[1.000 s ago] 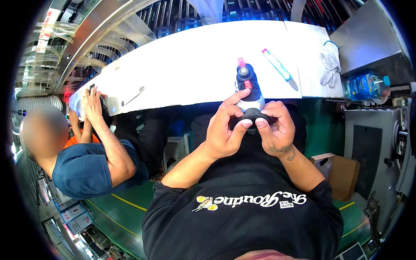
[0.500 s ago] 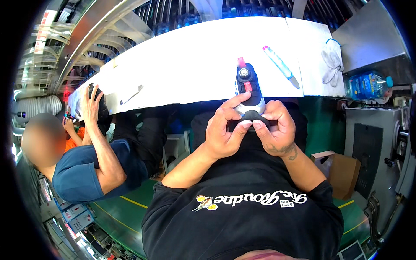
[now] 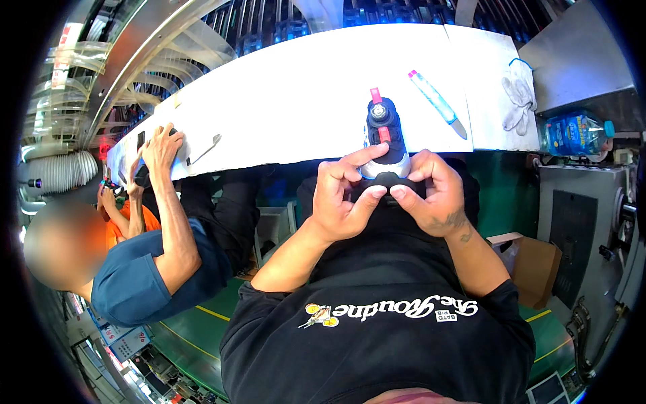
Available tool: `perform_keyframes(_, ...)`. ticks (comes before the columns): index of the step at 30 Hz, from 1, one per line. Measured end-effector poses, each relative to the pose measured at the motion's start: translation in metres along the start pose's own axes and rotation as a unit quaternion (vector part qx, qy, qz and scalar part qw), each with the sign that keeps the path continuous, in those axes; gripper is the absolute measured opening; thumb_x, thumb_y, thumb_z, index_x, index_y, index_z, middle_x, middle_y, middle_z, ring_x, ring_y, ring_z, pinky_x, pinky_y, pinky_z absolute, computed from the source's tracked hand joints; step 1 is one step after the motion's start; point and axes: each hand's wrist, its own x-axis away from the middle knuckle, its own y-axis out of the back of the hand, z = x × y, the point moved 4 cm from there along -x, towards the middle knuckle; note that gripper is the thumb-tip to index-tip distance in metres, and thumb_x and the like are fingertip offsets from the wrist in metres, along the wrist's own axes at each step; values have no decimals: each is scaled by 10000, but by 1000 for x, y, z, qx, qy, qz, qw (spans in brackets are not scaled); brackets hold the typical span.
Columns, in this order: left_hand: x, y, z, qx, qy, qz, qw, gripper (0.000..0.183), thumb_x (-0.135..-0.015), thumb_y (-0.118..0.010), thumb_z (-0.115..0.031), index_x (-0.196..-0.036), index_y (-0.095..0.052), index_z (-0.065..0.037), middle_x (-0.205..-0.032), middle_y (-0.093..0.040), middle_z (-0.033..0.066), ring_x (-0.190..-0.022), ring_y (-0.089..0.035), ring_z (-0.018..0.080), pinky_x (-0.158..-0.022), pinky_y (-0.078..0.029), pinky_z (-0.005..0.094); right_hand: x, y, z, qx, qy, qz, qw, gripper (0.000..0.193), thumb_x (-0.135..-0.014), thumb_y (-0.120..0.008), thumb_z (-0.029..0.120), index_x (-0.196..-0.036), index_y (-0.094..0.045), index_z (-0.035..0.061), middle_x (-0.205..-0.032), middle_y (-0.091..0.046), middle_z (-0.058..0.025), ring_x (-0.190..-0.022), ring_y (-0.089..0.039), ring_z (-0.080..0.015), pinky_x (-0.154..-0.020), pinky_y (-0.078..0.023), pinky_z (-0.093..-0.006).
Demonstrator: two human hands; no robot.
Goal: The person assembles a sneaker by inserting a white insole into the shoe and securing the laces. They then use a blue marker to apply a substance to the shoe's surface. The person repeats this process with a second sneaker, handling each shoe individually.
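Observation:
A dark blue shoe (image 3: 382,131) with pink straps, a round dial and a grey heel sits at the near edge of the white table (image 3: 296,101), toe pointing away from me. My left hand (image 3: 344,195) and my right hand (image 3: 431,192) both grip its black heel end, thumbs pressed on the dark part. The shoe's underside is hidden.
A light blue pen-like tool (image 3: 436,101) with a pink cap lies right of the shoe. White gloves (image 3: 519,101) rest at the table's right end beside a blue water bottle (image 3: 572,133). On the left a co-worker's hand (image 3: 160,145) reaches onto the table near a small metal tool (image 3: 204,148). A cardboard box (image 3: 535,269) stands at lower right.
My hands have shifted slightly around the shoe's heel, and the shoe stays in place. The co-worker's arm on the left has moved up onto the table edge.

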Motion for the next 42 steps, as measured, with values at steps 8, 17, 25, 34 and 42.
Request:
perform_keyframes(8, -17, 10, 1, 20, 23, 73, 997, 430, -1052, -731, -30, -1270, -362, -68, -1483, -623, 372, -1206, -731, 286, -945, -583, 324, -9, 11, -2, 40, -39, 0, 998, 471, -908, -922, 292, -1133, -582, 57, -1079, -584, -75, -1011, -588, -178, -950, -511, -359)
perform_keyframes(17, -19, 2, -2, -23, 24, 140, 990, 448, -1021, -746, 13, -1282, -385, -38, -1482, -622, 363, -1295, -707, 332, -1040, -582, 392, -21, 18, 6, -14, -99, 50, 994, 537, -901, -918, 272, -1246, -563, 62, -1281, -498, -95, -1206, -561, -217, -1110, -474, -394)
perform_keyframes(25, -37, -11, -24, -152, -31, 141, 978, 436, -938, -785, 56, -1243, -483, -23, -1419, -694, 301, -1024, -788, 263, -854, -615, 338, -26, 11, 25, 92, -33, -14, 995, 329, -838, -812, 96, -1073, -586, 56, -1226, -581, -159, -1169, -615, -280, -1055, -509, -410)
perform_keyframes(34, -30, -4, -45, -268, -13, 43, 962, 567, -814, -948, -63, -1223, -557, -21, -1431, -665, 243, -1137, -735, 286, -857, -615, 343, -31, 9, 31, 75, 5, 45, 996, 331, -1042, -774, 259, -1289, -713, 47, -1342, -689, -162, -1319, -618, -324, -1152, -483, -465)
perform_keyframes(42, -19, 2, -60, -300, 50, -10, 953, 414, -790, -953, -51, -967, -579, -46, -894, -543, 87, -708, -538, 209, -607, -450, 334, -37, -12, 41, 191, 114, 96, 970, 369, -1082, -707, 325, -1330, -728, 54, -1370, -716, -137, -1377, -585, -374, -1228, -405, -514)
